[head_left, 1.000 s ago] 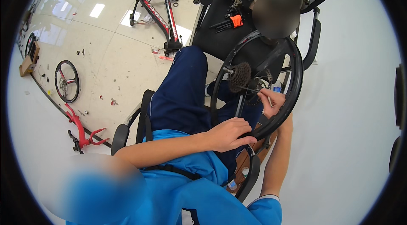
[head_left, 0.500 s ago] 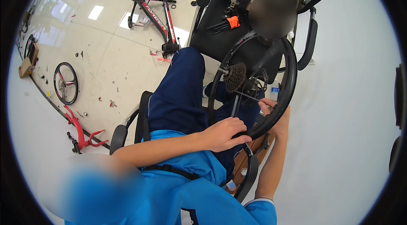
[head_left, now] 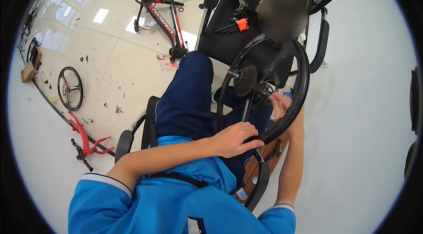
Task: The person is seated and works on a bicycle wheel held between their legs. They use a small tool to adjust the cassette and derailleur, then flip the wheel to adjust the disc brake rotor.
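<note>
A black bicycle wheel [head_left: 301, 85] stands upright over my lap, tilted, its lower rim close to me. My left hand [head_left: 236, 139] grips that lower rim, thumb along the tyre and fingers curled over it. Inside the wheel, my right hand [head_left: 279, 104] is pinched and somewhat blurred beside the disc brake rotor [head_left: 274, 82] and hub. It appears closed on a thin metal hex key, mostly hidden now but plainer in the earlier frame. On the hub's left side sits a dark sprocket cassette [head_left: 245, 80], with an axle end sticking out.
A black chair [head_left: 222, 11] ahead carries an orange holder of black hex keys [head_left: 241, 24] and loose parts. On the floor lie a red-and-black bicycle frame [head_left: 164, 22], another wheel [head_left: 70, 88] and a red fork [head_left: 83, 135]. A white wall [head_left: 352, 124] rises at right.
My right hand has shifted slightly up and turned near the hub, so the thin rod seen before is mostly hidden. My left hand stays on the rim.
</note>
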{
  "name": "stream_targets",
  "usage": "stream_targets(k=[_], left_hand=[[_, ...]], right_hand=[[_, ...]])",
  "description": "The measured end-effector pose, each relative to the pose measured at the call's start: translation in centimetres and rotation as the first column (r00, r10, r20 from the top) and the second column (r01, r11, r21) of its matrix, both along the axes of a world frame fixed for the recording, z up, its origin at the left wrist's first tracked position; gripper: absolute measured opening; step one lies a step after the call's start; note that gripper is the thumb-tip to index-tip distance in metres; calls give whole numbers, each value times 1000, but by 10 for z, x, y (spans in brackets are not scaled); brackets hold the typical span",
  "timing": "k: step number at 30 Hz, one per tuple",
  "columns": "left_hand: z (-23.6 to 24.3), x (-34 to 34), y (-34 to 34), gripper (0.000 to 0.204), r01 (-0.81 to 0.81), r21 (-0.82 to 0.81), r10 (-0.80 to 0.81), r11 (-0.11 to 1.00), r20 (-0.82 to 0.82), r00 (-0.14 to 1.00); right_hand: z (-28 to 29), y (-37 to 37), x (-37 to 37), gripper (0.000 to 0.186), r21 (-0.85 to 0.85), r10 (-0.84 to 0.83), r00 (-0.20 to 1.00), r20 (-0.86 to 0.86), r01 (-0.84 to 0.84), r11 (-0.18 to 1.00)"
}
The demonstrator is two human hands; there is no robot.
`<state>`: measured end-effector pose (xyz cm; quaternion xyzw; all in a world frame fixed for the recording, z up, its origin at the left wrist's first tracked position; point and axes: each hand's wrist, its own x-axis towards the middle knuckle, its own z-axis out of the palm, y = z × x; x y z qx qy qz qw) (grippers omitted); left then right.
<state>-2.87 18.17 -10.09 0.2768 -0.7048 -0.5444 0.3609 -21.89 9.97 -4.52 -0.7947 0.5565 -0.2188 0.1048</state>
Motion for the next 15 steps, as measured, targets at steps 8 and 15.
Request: stream_targets(k=[8,15], left_hand=[[1,-1,2,36,47,39,-48,998,30,998],[1,7,-3,38,43,42,-43,998,11,999]], right_hand=[[-13,12,-11,13,65,-257,939,229,249,966],[-24,28,-11,12,459,-237,921,308,75,886]])
